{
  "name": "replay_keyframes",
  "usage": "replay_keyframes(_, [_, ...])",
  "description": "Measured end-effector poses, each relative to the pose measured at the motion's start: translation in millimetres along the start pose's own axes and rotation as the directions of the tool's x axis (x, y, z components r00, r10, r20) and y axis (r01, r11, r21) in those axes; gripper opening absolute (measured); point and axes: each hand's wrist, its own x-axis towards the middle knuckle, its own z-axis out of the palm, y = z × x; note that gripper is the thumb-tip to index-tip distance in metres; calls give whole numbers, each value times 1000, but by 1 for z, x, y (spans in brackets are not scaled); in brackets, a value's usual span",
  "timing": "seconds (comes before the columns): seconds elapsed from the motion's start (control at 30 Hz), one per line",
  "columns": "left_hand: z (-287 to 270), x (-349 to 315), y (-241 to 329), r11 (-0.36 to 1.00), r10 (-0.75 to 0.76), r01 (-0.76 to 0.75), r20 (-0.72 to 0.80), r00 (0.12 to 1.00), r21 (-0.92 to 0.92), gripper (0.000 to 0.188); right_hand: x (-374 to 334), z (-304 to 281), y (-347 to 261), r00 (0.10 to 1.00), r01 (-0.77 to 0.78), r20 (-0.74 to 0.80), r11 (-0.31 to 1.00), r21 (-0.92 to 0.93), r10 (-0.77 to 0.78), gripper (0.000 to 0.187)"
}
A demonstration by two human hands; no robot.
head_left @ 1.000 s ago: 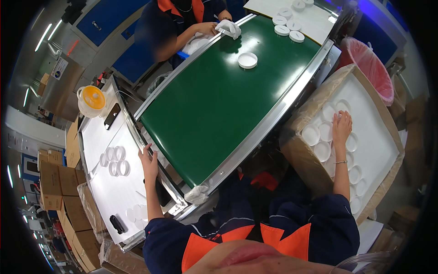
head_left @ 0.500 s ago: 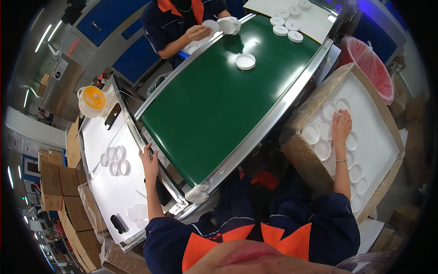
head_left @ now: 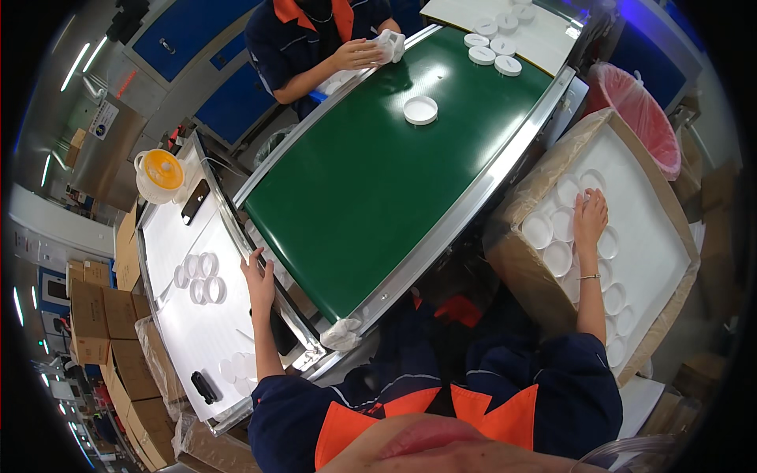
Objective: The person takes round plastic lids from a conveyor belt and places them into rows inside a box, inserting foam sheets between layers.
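Note:
My left hand point(head_left: 259, 282) hovers by the metal edge of the white table point(head_left: 169, 236), fingers spread, nothing in it. Nearest to it on that table stands a small group of shallow round white containers point(head_left: 206, 264). At the right, my right hand point(head_left: 591, 222) rests over the white containers point(head_left: 558, 258) inside a plastic-lined cardboard box point(head_left: 516, 276). Its fingers are stretched out and their tips touch the containers. On the green conveyor belt point(head_left: 347, 205) one open white container point(head_left: 420, 110) sits alone, beyond reach of either hand.
Across the belt a co-worker point(head_left: 315, 55) holds something white in both hands. Several white discs point(head_left: 495, 55) lie at the belt's far end. A red-lined bin point(head_left: 635, 110) stands behind the box. A yellow-lidded jug point(head_left: 162, 172), a phone point(head_left: 195, 202) and a black clip-like object point(head_left: 203, 386) lie on the left table.
The container on the belt has shifted slightly toward me, as have the discs at the far end. The co-worker's hands have come together. Both my hands stay in place.

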Motion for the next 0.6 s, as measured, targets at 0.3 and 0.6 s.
replay_keyframes(0.3, [0, 0, 3, 1000, 10, -10, -11, 1000, 19, 39, 0, 1, 1, 1000, 6, -11, 1000, -11, -6, 34])
replay_keyframes(0.6, [0, 0, 1, 999, 35, -35, -19, 999, 33, 40, 0, 0, 0, 1000, -1, -7, 1000, -2, 1, 34])
